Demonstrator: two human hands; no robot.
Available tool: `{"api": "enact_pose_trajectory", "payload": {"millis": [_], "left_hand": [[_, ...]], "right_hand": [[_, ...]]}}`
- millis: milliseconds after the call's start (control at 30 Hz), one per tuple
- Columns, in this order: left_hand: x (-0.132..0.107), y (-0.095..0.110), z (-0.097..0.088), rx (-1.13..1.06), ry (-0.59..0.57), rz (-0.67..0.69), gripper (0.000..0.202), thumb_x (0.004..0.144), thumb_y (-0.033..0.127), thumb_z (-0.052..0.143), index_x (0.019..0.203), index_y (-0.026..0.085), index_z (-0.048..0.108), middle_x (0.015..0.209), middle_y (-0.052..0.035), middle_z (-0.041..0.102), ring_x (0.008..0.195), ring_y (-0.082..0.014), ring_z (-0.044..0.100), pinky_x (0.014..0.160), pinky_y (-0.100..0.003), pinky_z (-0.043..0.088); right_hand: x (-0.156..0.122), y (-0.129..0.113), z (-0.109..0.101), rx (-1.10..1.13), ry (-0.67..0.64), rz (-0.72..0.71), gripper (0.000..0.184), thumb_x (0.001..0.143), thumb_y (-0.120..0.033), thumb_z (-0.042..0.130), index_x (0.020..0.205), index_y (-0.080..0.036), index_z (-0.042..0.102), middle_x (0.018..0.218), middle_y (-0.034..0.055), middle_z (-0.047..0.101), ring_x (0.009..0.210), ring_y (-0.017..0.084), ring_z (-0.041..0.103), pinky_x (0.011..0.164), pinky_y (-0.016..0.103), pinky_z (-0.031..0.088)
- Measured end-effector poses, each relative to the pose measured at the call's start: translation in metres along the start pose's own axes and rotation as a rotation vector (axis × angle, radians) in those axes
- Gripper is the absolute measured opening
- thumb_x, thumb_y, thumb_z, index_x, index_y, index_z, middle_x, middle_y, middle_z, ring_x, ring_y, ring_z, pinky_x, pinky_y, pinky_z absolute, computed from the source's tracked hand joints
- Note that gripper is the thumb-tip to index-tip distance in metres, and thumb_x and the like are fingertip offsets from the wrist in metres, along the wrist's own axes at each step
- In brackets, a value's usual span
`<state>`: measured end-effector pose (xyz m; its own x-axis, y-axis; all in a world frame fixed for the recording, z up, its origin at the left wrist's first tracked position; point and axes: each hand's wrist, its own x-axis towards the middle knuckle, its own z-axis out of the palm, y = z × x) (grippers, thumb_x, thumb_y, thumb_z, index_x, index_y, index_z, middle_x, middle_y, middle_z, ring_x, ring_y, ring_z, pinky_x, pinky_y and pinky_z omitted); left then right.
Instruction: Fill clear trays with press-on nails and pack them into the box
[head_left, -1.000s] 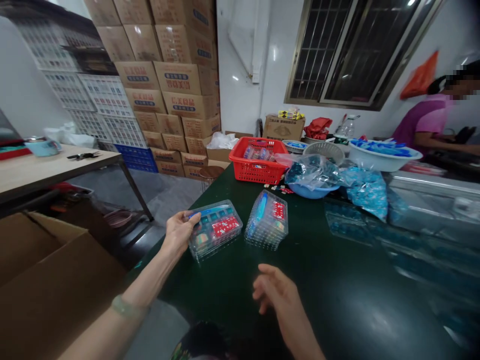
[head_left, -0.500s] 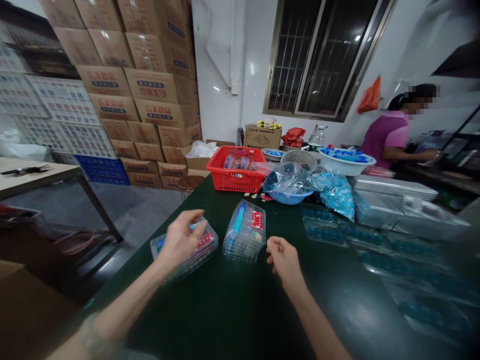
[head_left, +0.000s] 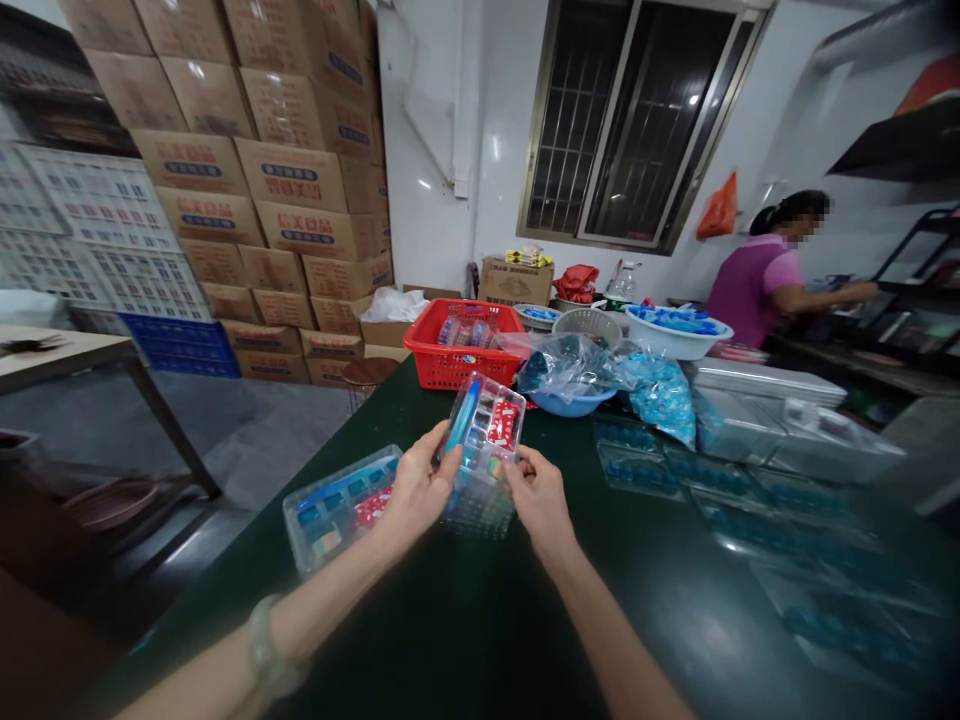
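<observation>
Clear plastic blister tray (head_left: 480, 450) stands tilted between our fingers, long axis pointing up and away. Our left hand (head_left: 420, 490) and right hand (head_left: 538, 495) close on its sides, having lifted it off the green table (head_left: 465, 620).

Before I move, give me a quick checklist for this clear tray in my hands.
1. Grip: ok, left hand and right hand are both on the held tray.
2. Contents: ok, blue stick and red card show inside it.
3. Tray closed: cannot tell through the glare.
4. Bottom edge off the table: cannot tell.
5. Other tray: ok, lying on the table beside your left hand.
6. Red basket: ok, farther along, out of your way.
</observation>
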<state>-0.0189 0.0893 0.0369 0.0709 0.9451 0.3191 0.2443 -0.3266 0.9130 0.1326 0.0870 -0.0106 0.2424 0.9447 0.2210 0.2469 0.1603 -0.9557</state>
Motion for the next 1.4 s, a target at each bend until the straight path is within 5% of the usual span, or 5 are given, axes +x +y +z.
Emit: {"api": "enact_pose_trajectory", "payload": {"millis": [300,533,700,867,1400], "left_hand": [[-0.055,0.001,0.032,-0.422,-0.352,-0.454,0.058,0.072,0.036,0.063,0.122,0.011,0.048,0.075,-0.0045,0.062,0.057,-0.0118,0.05,0.046,-0.021,0.034],[-0.064,-0.046,0.08,-0.209,-0.693,-0.55,0.045,0.075,0.04,0.058,0.111,0.012,0.058,0.067,-0.0038,0.062,0.053,-0.0124,0.052,0.041,-0.019,0.029],[-0.052,-0.044,0.091,0.084,-0.547,-0.285,0.032,0.075,0.029,0.053,0.102,0.015,0.065,0.092,-0.0094,0.064,0.076,-0.0203,0.06,0.063,-0.03,0.047],[-0.058,-0.051,0.093,0.292,-0.501,-0.042,0.035,0.074,0.023,0.05,0.105,0.016,0.065,0.119,-0.012,0.055,0.11,-0.0272,0.051,0.097,-0.044,0.038],[-0.103,-0.036,0.059,0.499,-0.614,0.373,0.026,0.086,0.019,0.042,0.103,0.021,0.061,0.115,-0.009,0.046,0.11,-0.0227,0.041,0.09,-0.038,0.04]], "right_hand": [[-0.118,0.008,-0.114,0.018,0.09,0.17,0.031,0.086,-0.046,0.046,0.098,-0.018,0.055,0.066,0.0,0.057,0.049,0.01,0.049,0.039,0.019,0.034],[-0.047,0.097,-0.194,-0.828,0.344,-0.001,0.024,0.089,-0.027,0.04,0.097,-0.016,0.06,0.089,0.0067,0.061,0.078,0.018,0.059,0.066,0.029,0.047],[0.025,0.124,-0.206,-1.117,0.243,0.019,0.02,0.085,-0.02,0.05,0.104,-0.018,0.058,0.11,0.0084,0.054,0.098,0.02,0.053,0.08,0.034,0.043],[0.045,0.133,-0.214,-1.326,0.067,0.033,0.02,0.087,-0.031,0.051,0.094,-0.014,0.058,0.099,0.005,0.057,0.091,0.018,0.054,0.081,0.038,0.043],[-0.099,0.105,-0.206,-1.549,-0.062,-0.106,0.018,0.088,-0.018,0.042,0.079,-0.018,0.058,0.081,0.0064,0.058,0.076,0.018,0.055,0.056,0.027,0.029]]}}
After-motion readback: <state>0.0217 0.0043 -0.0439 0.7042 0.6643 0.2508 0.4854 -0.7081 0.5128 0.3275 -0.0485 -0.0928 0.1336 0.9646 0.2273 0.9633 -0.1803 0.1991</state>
